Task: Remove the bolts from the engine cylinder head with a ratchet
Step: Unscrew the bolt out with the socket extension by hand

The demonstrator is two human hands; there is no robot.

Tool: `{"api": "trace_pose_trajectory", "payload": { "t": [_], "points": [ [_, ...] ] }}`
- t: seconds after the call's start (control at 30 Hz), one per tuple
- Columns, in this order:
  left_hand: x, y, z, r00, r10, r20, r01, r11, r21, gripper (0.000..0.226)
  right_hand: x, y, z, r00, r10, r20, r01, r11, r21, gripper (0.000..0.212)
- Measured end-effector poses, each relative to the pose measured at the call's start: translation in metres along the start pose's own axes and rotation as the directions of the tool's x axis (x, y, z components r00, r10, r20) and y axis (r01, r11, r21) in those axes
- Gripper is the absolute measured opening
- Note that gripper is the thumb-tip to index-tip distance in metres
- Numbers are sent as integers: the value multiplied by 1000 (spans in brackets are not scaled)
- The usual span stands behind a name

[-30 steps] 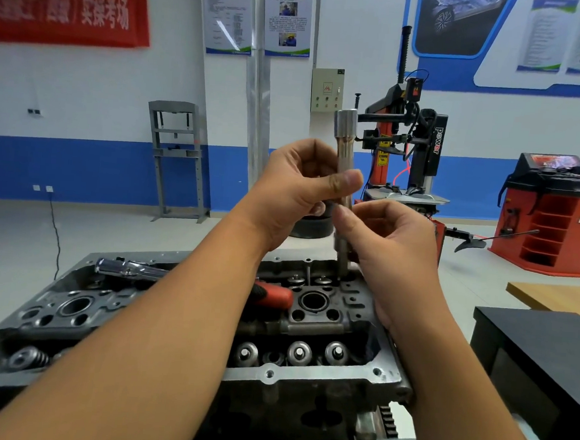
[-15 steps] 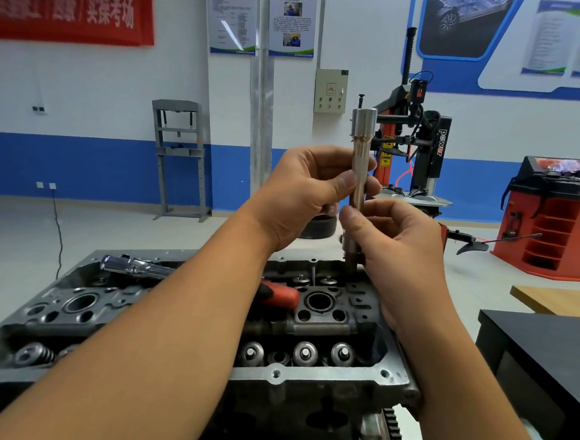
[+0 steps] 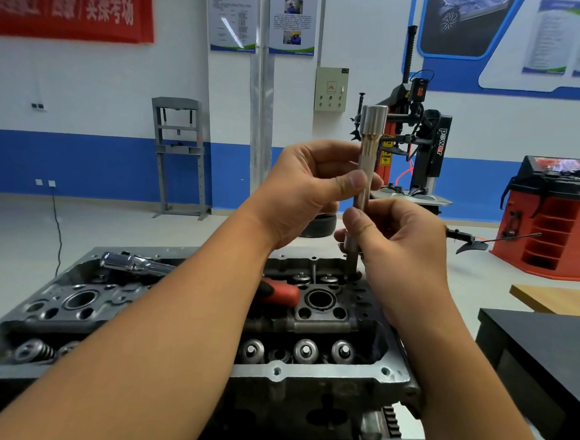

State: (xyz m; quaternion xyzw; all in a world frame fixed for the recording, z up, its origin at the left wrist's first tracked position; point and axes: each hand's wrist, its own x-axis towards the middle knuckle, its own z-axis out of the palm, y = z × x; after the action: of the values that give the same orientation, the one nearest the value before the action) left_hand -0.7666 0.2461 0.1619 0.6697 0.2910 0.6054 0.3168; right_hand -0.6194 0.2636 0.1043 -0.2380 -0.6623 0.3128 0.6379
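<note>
Both hands hold a long steel extension bar [image 3: 365,177] upright over the far right end of the cylinder head [image 3: 309,369]. The left hand [image 3: 304,190] has its fingers closed around the upper shaft just below the thicker drive end, thumb pressed across the front. The right hand [image 3: 397,241] pinches the lower part, fingers curled round the socket end near where it enters the casting. The tip sits down in a bolt recess [image 3: 351,275] at the far right of the head; whether it is seated on a bolt cannot be told, because the bolt itself is hidden.

The ratchet [image 3: 134,264] lies across the far left part of the head, its red handle [image 3: 278,293] just beside the central bore, well apart from the bar's top end.

The step appears to be seating the bar on a bolt before fitting the ratchet. To do it well, keep the bar plumb with the recess, let the lower hand guide and twist the tip lightly until it drops fully onto the bolt head, and steady the shaft with the upper hand. A tilted or half-seated tip would likely slip and round the bolt once force is applied.
</note>
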Motion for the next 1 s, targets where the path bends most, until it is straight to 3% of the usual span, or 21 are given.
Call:
{"api": "trace_pose_trajectory", "payload": {
  "t": [0.07,0.2,0.4,0.53,0.67,0.8,0.9,1.0],
  "points": [
    [1,-1,0,1000,-18,-7,18,1000,-14,34,0,1,0,1000,-6,25,6,1000,17,6],
    [2,-2,1,989,-54,136,62,997,-52,22,2,0,3,998,-20,54,18,999,35,10],
    [3,-5,-2,996,-19,86,20,1000,-9,18,0,-3,2,999,35,-19,-34,998,46,7],
    [4,-6,-2,995,3,95,-2,1000,-8,19,-4,-8,0,988,-6,-151,-31,970,-240,36],
    [5,-6,-4,998,-2,56,1,1000,25,16,-3,-9,0,989,-32,-143,-12,956,-292,28],
    [3,-3,-3,1000,24,17,-25,998,49,14,0,-4,1,999,-23,-29,15,975,-223,12],
    [2,-3,0,998,35,-61,-32,998,50,22,1,-2,1,997,43,66,-38,997,-72,18],
    [2,-4,1,999,12,-52,-9,998,55,12,2,-2,2,993,88,83,-91,995,40,18]
  ]
}}
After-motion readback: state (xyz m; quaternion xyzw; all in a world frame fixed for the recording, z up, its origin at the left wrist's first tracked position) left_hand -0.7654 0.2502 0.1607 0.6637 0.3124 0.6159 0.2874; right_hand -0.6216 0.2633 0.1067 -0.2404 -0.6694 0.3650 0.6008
